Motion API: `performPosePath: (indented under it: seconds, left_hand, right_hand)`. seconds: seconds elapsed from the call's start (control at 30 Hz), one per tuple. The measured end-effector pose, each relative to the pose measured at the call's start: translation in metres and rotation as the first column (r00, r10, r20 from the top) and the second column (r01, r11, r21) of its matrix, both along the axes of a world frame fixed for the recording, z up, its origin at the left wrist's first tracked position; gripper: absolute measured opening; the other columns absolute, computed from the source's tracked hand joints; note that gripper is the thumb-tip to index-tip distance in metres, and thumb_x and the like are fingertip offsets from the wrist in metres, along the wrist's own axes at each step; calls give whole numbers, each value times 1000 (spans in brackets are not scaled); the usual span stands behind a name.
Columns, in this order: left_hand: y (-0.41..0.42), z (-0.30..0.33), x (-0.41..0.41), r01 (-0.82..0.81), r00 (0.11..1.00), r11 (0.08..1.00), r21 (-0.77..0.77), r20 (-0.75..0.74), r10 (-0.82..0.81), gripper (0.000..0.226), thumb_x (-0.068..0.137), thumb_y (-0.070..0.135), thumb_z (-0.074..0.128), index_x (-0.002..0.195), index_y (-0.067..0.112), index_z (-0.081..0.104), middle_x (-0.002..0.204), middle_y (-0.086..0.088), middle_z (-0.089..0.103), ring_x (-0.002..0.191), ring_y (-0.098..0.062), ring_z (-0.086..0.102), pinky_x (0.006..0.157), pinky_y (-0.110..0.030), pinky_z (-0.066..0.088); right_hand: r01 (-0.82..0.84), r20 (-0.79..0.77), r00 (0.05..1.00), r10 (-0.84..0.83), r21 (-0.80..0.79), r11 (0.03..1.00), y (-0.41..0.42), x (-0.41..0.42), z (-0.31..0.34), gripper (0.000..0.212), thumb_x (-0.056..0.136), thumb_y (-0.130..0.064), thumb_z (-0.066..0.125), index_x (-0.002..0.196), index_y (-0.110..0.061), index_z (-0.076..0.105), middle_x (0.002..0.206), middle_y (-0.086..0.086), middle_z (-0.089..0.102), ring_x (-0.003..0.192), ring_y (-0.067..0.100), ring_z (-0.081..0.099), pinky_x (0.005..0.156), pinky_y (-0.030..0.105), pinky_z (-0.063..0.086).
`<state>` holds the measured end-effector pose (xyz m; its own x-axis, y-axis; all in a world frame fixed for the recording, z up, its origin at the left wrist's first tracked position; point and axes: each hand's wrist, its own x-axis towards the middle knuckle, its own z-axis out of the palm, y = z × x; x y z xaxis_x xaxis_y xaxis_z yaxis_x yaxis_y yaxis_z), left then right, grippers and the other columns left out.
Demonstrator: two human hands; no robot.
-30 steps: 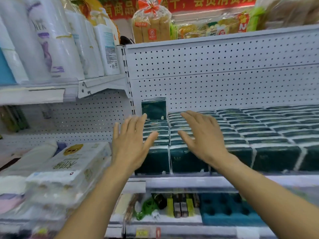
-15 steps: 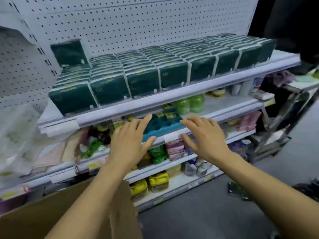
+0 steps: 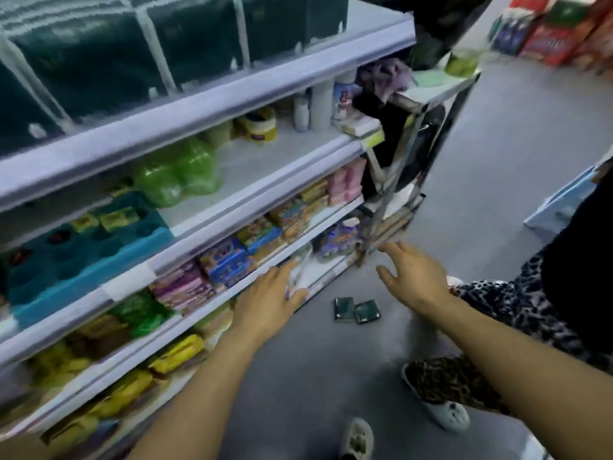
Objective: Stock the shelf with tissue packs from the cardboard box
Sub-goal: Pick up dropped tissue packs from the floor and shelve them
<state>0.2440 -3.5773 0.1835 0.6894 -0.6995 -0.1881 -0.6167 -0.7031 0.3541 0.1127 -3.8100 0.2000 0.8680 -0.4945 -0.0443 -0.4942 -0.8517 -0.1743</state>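
Down on the grey floor (image 3: 497,200), at about five o'clock from the middle of the view, two dark green tissue packs (image 3: 356,310) lie side by side, touching, just clear of the foot of the shelf unit (image 3: 212,101). Both hands are stretched out toward them and hold nothing. The left hand (image 3: 268,307) sits at six o'clock, fingers straight and spread, over the edge of the lowest shelves. The right hand (image 3: 411,280) is at four o'clock, fingers loosely spread, thumb pointing inward. They are well apart, with the two packs lying between and slightly below them.

Up at eleven o'clock, the top shelf already carries a tight row of the same green packs (image 3: 132,51). The cardboard box is not in view.

My reading is that the step in hand is fetching stray packs from the floor rather than from the box. The next move calls for bending lower, bringing one or both hands down onto the packs, closing the fingers round them, then lifting them toward the top row. Motion blur makes the exact finger positions uncertain.

At three o'clock a second person's patterned trousers (image 3: 497,303) and pale shoes (image 3: 444,413) stand close by, so the reach needs care.
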Motion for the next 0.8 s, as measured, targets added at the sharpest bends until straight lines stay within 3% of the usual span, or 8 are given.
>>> performPosePath:
  seconds: [0.13,0.27,0.5,0.73,0.8]
  left_hand:
    - [-68,-80,8,4,983,999,42,-184,3,61,98,54,43,152,33,23,152,-1,39,135,-23,42,103,-44,42]
    - [-121,-168,17,59,962,995,86,-272,-34,62,98,52,44,152,29,25,150,2,42,134,-21,44,102,-39,42]
    - [-188,-349,52,-67,861,983,172,-488,144,58,95,48,51,146,27,35,142,-2,51,125,-25,53,102,-41,44]
    - [-239,-525,91,-167,705,938,305,-628,329,57,84,47,58,135,27,44,124,-7,61,109,-29,60,94,-47,50]
    - [-256,-568,102,-146,701,930,337,-629,338,55,87,41,61,137,25,43,126,-8,59,110,-30,60,94,-48,51]
  right_hand:
    - [96,-232,970,-78,65,993,-59,2,-80,44,99,-37,47,141,-23,43,137,3,49,127,26,45,91,39,46]
    - [231,-407,898,-168,109,967,-97,9,-176,40,96,-34,49,133,-20,46,133,5,49,125,28,45,91,42,45]
    - [442,-513,805,-298,184,878,-145,43,-355,40,96,-37,50,131,-18,47,131,7,49,121,30,49,85,40,45]
    - [582,-541,755,-371,291,760,-184,72,-525,43,92,-40,55,129,-21,47,128,5,53,115,28,54,83,39,48]
    - [600,-541,748,-385,303,741,-194,77,-566,41,91,-40,56,126,-20,48,126,6,53,114,29,54,81,38,47]
